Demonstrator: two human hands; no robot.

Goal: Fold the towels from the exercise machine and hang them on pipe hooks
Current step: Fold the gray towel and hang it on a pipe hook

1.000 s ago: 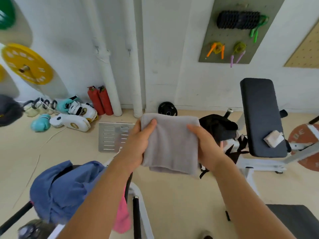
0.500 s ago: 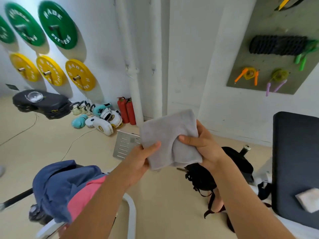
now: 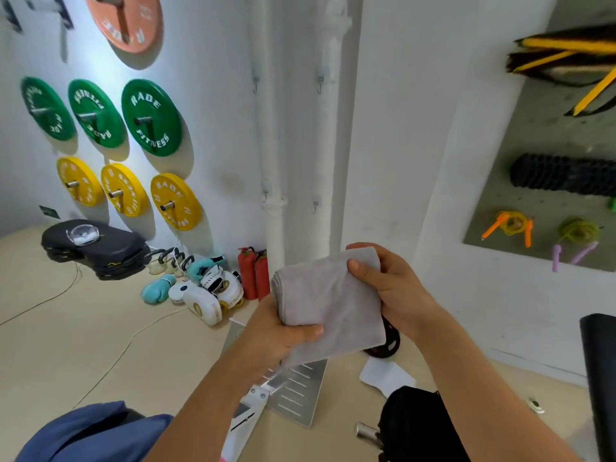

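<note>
Since the earlier frame the grey towel [image 3: 328,305] has been carried closer to the pipes — folded small, clamped by the left hand [image 3: 283,335] and the right hand [image 3: 390,288]. Hanging on a pipe hook [image 3: 320,82] is judged next — a lift is called for.

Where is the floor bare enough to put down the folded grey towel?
Bare beige floor lies left of the perforated metal plate, in front of the boxing gloves. Crowded along the wall near the red extinguishers.

Counted in view: one folded grey towel [image 3: 330,305], held by two hands, the left hand [image 3: 283,338] and the right hand [image 3: 393,288]. Four pipe hooks [image 3: 320,82] are seen on two white pipes [image 3: 328,145]. Three green plates [image 3: 151,118], three yellow plates [image 3: 175,201], one orange plate [image 3: 128,18], and two red extinguishers [image 3: 254,273] are noted.
</note>
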